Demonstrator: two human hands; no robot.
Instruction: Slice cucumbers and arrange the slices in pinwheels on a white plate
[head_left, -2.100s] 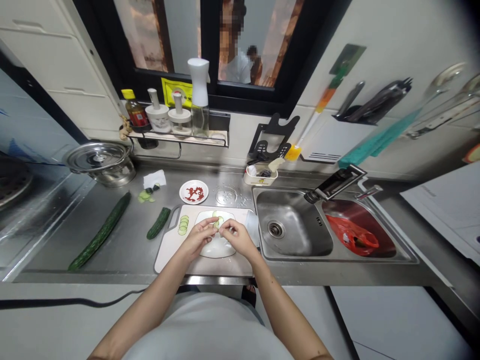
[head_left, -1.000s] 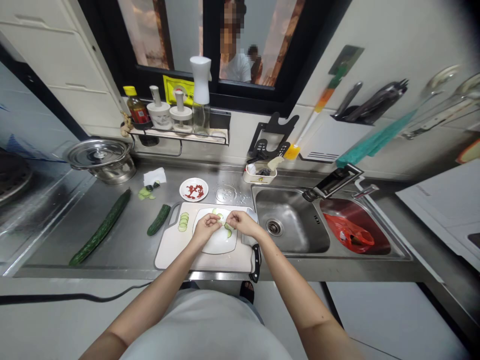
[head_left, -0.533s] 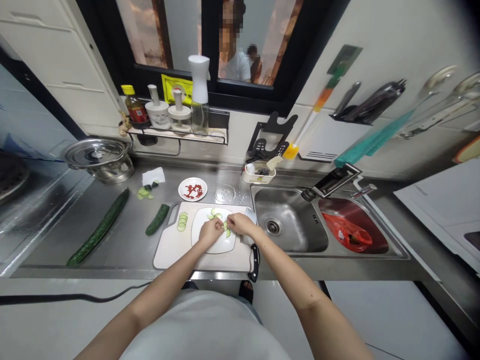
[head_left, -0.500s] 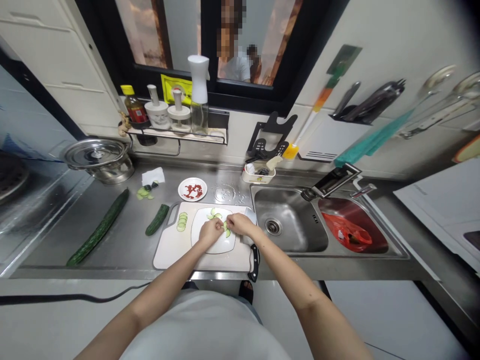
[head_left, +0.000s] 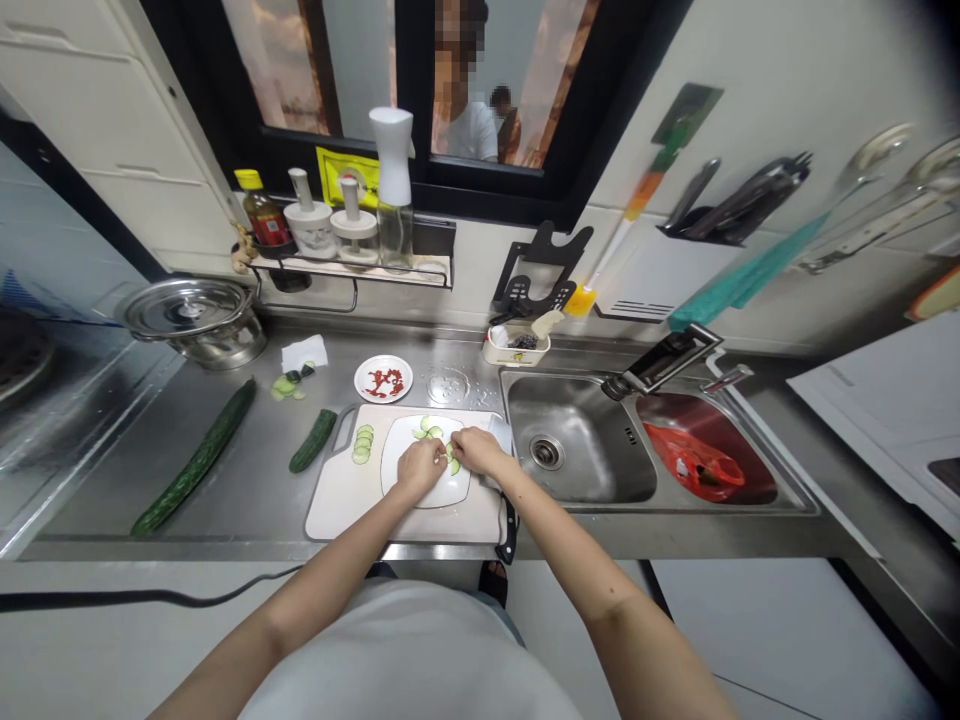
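A white square plate rests on a pale cutting board. Over the plate my left hand is closed, fingertips pinched together; what they hold is too small to make out. Opposite it, almost touching, my right hand has its fingers closed on a cucumber slice at the plate's right side. More cucumber slices form a group toward the plate's far edge. A short row of overlapping round slices lies on the board left of the plate. A knife lies along the board's right edge.
Left of the board lie a cut cucumber piece and a long whole cucumber. Behind are a small dish of red bits and cucumber scraps. A lidded steel pot stands back left; the sink is at right.
Both hands stay over the plate in nearly the same place, with only slight finger movement. The view has shifted a little.
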